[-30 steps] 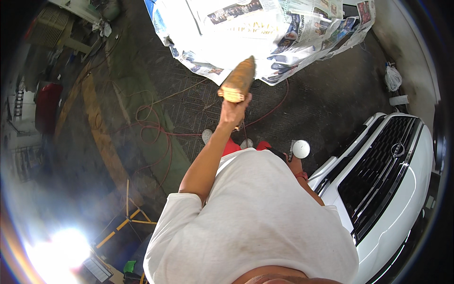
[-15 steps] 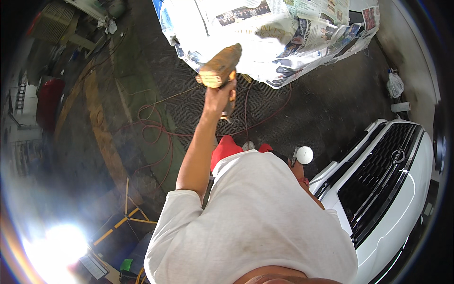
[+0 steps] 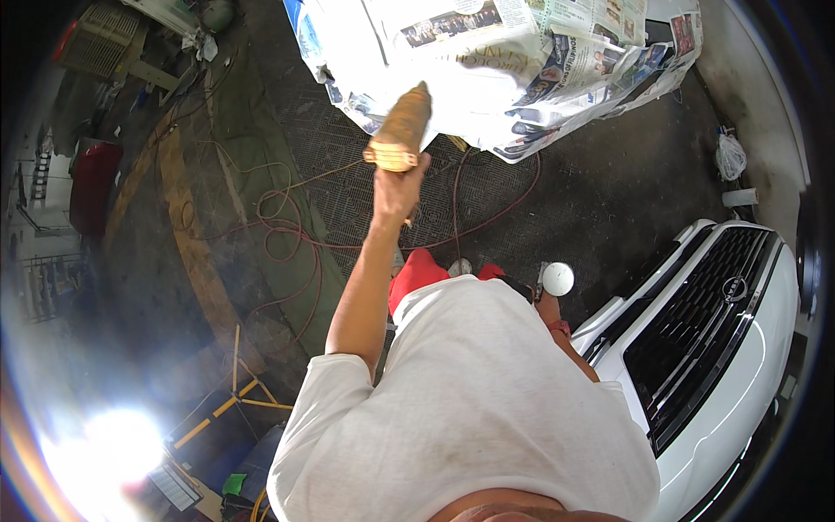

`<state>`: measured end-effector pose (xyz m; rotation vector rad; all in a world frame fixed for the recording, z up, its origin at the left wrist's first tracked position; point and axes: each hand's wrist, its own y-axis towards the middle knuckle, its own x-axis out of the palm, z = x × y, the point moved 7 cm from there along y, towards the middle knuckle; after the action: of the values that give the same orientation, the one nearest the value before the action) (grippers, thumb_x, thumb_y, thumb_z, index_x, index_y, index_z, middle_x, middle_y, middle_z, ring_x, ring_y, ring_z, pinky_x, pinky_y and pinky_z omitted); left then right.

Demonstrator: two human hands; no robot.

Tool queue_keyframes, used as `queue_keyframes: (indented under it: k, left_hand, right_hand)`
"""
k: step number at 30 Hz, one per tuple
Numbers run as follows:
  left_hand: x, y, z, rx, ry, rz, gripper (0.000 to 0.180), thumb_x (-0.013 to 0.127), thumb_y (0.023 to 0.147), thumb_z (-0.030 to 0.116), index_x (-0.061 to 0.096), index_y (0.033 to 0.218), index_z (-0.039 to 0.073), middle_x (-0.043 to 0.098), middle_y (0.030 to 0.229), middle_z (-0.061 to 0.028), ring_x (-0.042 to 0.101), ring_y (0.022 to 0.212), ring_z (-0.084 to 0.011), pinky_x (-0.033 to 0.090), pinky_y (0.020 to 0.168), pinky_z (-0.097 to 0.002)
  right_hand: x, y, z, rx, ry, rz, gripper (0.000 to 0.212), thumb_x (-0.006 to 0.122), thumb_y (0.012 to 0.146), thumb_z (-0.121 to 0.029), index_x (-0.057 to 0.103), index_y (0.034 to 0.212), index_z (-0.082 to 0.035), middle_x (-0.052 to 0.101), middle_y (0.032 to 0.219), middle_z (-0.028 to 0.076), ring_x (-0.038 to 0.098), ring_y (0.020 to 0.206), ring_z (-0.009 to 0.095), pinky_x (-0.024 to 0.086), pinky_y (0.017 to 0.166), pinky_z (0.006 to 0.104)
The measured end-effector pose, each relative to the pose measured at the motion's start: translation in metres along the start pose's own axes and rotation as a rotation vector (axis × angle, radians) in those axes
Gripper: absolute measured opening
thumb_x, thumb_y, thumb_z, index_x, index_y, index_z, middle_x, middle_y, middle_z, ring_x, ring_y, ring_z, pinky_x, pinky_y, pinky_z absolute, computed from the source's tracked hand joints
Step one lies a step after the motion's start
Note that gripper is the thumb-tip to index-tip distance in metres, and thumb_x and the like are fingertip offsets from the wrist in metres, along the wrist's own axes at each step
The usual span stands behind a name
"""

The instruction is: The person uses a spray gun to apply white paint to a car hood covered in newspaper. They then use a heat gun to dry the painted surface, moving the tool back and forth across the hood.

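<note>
My left hand (image 3: 398, 193) is closed around the grip of a yellow pistol-shaped power tool (image 3: 404, 126). The tool's narrow end points away from me, toward a large newspaper-masked form (image 3: 478, 52) at the far side; its lower part is mostly hidden by my hand. Low at my right side, my right hand (image 3: 546, 306) is closed on what looks like a paint spray gun (image 3: 558, 278), seen from above with a round white cup top and a bit of metal beside it. Its fingers are partly hidden.
A white car front (image 3: 739, 374) with a black grille stands close on my right. Red hose (image 3: 300, 233) loops over the floor at left. A yellow-legged stand (image 3: 233, 402) is near the bright lamp (image 3: 122, 452). A plastic bag (image 3: 729, 157) hangs by the right wall.
My left hand has turned the yellow tool, so its grip and lower end are more hidden, and its nose has shifted slightly left. The right hand stays almost still.
</note>
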<state>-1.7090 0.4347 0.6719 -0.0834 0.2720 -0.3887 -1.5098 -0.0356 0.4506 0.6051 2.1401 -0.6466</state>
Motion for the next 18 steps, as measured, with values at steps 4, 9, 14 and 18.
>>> queue_keyframes:
  k: [4, 9, 14, 18]
  left_hand:
    - [0.047, -0.025, 0.029, -0.003, 0.107, -0.364, 0.061, 0.082, 0.087, 0.029, 0.059, 0.133, -0.003, 0.07, 0.123, -0.0201, 0.067, 0.117, -0.0295, 0.051, 0.102, -0.0401]
    - [0.049, -0.038, 0.048, -0.023, 0.09, -0.466, 0.054, 0.082, 0.087, 0.025, 0.062, 0.13, 0.0, 0.072, 0.109, -0.0126, 0.068, 0.1, -0.0229, 0.054, 0.092, -0.0375]
    - [0.002, -0.007, 0.009, -0.144, -0.147, -0.197, 0.048, 0.083, 0.085, 0.019, 0.064, 0.125, 0.001, 0.069, 0.099, -0.007, 0.064, 0.082, -0.0136, 0.052, 0.071, -0.0317]
    - [-0.061, 0.027, -0.027, -0.18, -0.213, 0.167, 0.031, 0.076, 0.088, 0.01, 0.065, 0.115, 0.001, 0.066, 0.091, -0.0051, 0.062, 0.075, -0.0135, 0.051, 0.066, -0.0303]
  right_hand:
    - [0.001, -0.005, 0.001, -0.024, -0.02, 0.019, 0.058, 0.071, 0.096, -0.044, 0.057, 0.129, 0.002, 0.066, 0.114, 0.033, 0.062, 0.104, 0.055, 0.051, 0.086, 0.0554]
    - [0.002, -0.008, 0.008, 0.018, 0.025, 0.028, 0.063, 0.07, 0.096, -0.046, 0.055, 0.134, 0.002, 0.065, 0.118, 0.034, 0.061, 0.109, 0.055, 0.05, 0.09, 0.0555]
    - [0.002, -0.011, 0.01, 0.099, 0.046, -0.018, 0.066, 0.068, 0.097, -0.048, 0.053, 0.136, 0.003, 0.064, 0.12, 0.036, 0.06, 0.111, 0.055, 0.05, 0.092, 0.0558]
    - [0.003, -0.012, 0.006, 0.138, 0.071, -0.079, 0.066, 0.068, 0.097, -0.048, 0.053, 0.135, 0.003, 0.063, 0.122, 0.036, 0.059, 0.112, 0.055, 0.049, 0.093, 0.0562]
